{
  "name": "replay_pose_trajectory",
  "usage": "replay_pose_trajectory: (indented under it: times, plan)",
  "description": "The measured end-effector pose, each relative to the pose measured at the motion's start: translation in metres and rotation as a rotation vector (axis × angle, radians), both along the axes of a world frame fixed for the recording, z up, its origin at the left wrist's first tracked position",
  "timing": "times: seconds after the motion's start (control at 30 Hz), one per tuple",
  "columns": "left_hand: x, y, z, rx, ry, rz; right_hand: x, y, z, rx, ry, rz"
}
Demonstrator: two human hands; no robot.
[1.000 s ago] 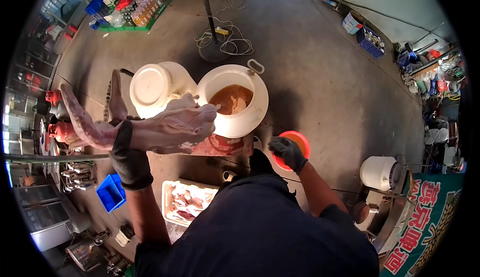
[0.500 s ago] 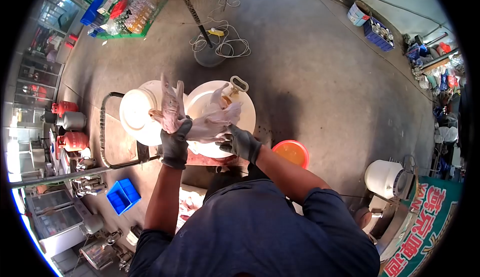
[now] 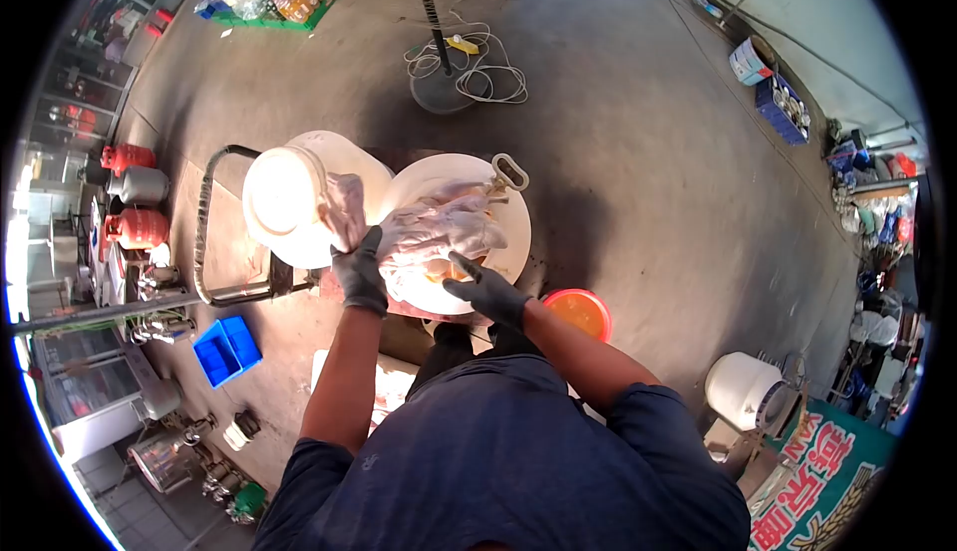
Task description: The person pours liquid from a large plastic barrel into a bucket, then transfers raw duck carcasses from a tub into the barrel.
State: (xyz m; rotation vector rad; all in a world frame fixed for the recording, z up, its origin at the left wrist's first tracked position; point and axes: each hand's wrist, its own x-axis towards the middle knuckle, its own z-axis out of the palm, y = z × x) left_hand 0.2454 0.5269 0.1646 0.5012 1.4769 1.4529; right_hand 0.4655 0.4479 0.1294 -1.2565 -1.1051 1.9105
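Observation:
A pale pink plucked or skinned carcass point(image 3: 449, 224) lies across a round white surface point(image 3: 510, 274) in front of me. Both my hands wear dark grey gloves. My left hand point(image 3: 359, 274) is closed round the carcass's left end, where a limb-like part point(image 3: 346, 207) sticks up beside a white round lid point(image 3: 283, 190). My right hand point(image 3: 488, 294) is just below the carcass's near right side, thumb and fingers apart, holding nothing. Beyond the carcass, at the surface's far right edge, is a beige loop handle point(image 3: 510, 172); what it belongs to is partly hidden.
An orange-red basin point(image 3: 578, 314) stands on the floor to my right. A black metal frame point(image 3: 205, 222) and a blue divided crate point(image 3: 226, 351) are at left, with red gas cylinders point(image 3: 138, 228) beyond. Ahead, a pole stand point(image 3: 444, 91) has a white cable point(image 3: 498, 83) coiled around its base.
The carcass, held raised in both hands before, now lies lower and flatter on the white surface. My right hand has let go and moved slightly toward me. The view has shifted.

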Motion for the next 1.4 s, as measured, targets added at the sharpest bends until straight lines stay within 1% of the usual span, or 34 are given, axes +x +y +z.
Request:
replay_pose_trajectory:
  times: [0.03,0.1,0.13,0.17,0.2,0.23,0.3,0.33,0.37,0.4,0.43,0.47,0.5,0.53,0.57,0.6,0.63,0.67,0.7,0.77,0.83,0.87,0.9,0.93,1.0,1.07,1.13,1.17,1.23,1.27,1.3,1.33,1.37,1.4]
  plan:
    - [0.015,-0.001,0.009,-0.081,0.034,0.034,0.005,0.002,-0.011,-0.054,-0.018,-0.001]
    - [0.029,-0.003,0.022,-0.2,0.262,-0.116,0.021,0.005,-0.011,-0.16,0.009,-0.043]
    - [0.022,-0.004,0.007,-0.206,0.311,-0.257,0.028,0.004,-0.011,-0.22,0.049,-0.098]
    - [0.018,-0.003,-0.001,-0.208,0.36,-0.4,0.035,0.002,-0.013,-0.223,0.042,-0.083]
    - [0.014,-0.003,-0.009,-0.253,0.474,-0.566,0.041,-0.002,-0.018,-0.305,0.065,-0.14]
    - [0.001,-0.005,-0.031,-0.216,0.529,-0.745,0.046,-0.006,-0.022,-0.386,0.087,-0.201]
    - [0.0,-0.016,-0.035,-0.179,0.363,-0.756,0.056,-0.012,-0.025,-0.369,0.044,-0.187]
    - [-0.005,-0.022,-0.035,-0.179,0.353,-0.748,0.06,-0.016,-0.025,-0.354,0.011,-0.182]
    - [-0.014,-0.027,-0.03,-0.094,0.419,-0.783,0.061,-0.019,-0.024,-0.354,0.001,-0.175]
    - [-0.022,-0.033,-0.026,-0.01,0.487,-0.816,0.063,-0.023,-0.022,-0.378,0.024,-0.241]
    - [-0.027,-0.038,0.002,-0.184,0.335,-0.73,0.064,-0.026,-0.021,-0.401,0.048,-0.309]
    - [-0.044,-0.049,-0.01,-0.166,0.236,-0.617,0.064,-0.028,-0.018,-0.385,0.007,-0.323]
    - [-0.064,-0.06,-0.024,-0.177,0.219,-0.509,0.063,-0.028,-0.016,-0.384,0.002,-0.318]
    - [-0.085,-0.071,-0.021,-0.153,0.354,-0.526,0.063,-0.028,-0.015,-0.376,-0.012,-0.34]
    - [-0.112,-0.087,-0.034,-0.175,0.407,-0.496,0.063,-0.03,-0.013,-0.372,-0.026,-0.361]
    - [-0.138,-0.104,-0.045,-0.226,0.393,-0.451,0.063,-0.031,-0.013,-0.372,-0.03,-0.354]
    - [-0.153,-0.121,-0.033,-0.333,0.42,-0.398,0.063,-0.031,-0.015,-0.373,-0.019,-0.387]
    - [-0.185,-0.145,-0.055,-0.288,0.566,-0.442,0.064,-0.03,-0.017,-0.375,-0.008,-0.418]
    - [-0.208,-0.168,-0.06,-0.408,0.531,-0.418,0.065,-0.027,-0.019,-0.376,-0.011,-0.406]
    - [-0.272,-0.239,-0.108,-0.635,0.366,-0.236,0.066,-0.021,-0.022,-0.323,-0.024,-0.389]
    - [-0.293,-0.302,-0.104,-0.833,0.232,0.001,0.063,-0.014,-0.024,-0.307,-0.04,-0.352]
    - [-0.306,-0.339,-0.109,-0.867,0.13,0.086,0.061,-0.007,-0.025,-0.284,-0.052,-0.331]
    - [-0.297,-0.364,-0.093,-0.913,0.08,0.233,0.057,0.0,-0.024,-0.291,-0.056,-0.309]
    - [-0.297,-0.396,-0.088,-0.962,0.053,0.266,0.051,0.008,-0.021,-0.273,-0.054,-0.28]
    - [-0.269,-0.438,-0.057,-0.948,0.007,0.326,0.041,0.02,-0.025,-0.266,-0.056,-0.219]
    - [-0.242,-0.472,-0.033,-0.962,-0.016,0.393,0.029,0.032,-0.033,-0.25,0.08,-0.246]
    - [-0.205,-0.493,-0.013,-0.99,-0.011,0.452,0.02,0.045,-0.043,-0.233,0.072,-0.174]
    - [-0.195,-0.511,-0.008,-0.952,-0.056,0.399,0.015,0.05,-0.048,-0.21,0.069,-0.137]
    - [-0.174,-0.541,-0.006,-1.05,-0.064,0.387,0.004,0.061,-0.032,-0.02,-0.08,0.025]
    - [-0.169,-0.563,-0.008,-1.013,-0.096,0.298,-0.005,0.066,-0.022,-0.011,-0.127,0.048]
    - [-0.161,-0.571,-0.005,-1.027,-0.106,0.263,-0.015,0.067,-0.011,0.012,-0.109,0.049]
    - [-0.158,-0.592,-0.012,-0.976,-0.16,0.267,-0.02,0.067,-0.008,0.01,-0.057,0.05]
    - [-0.151,-0.59,-0.007,-1.031,-0.07,0.24,-0.025,0.067,-0.005,0.063,-0.064,0.09]
    - [-0.15,-0.6,-0.012,-1.019,-0.074,0.278,-0.032,0.063,0.002,0.1,-0.07,0.109]
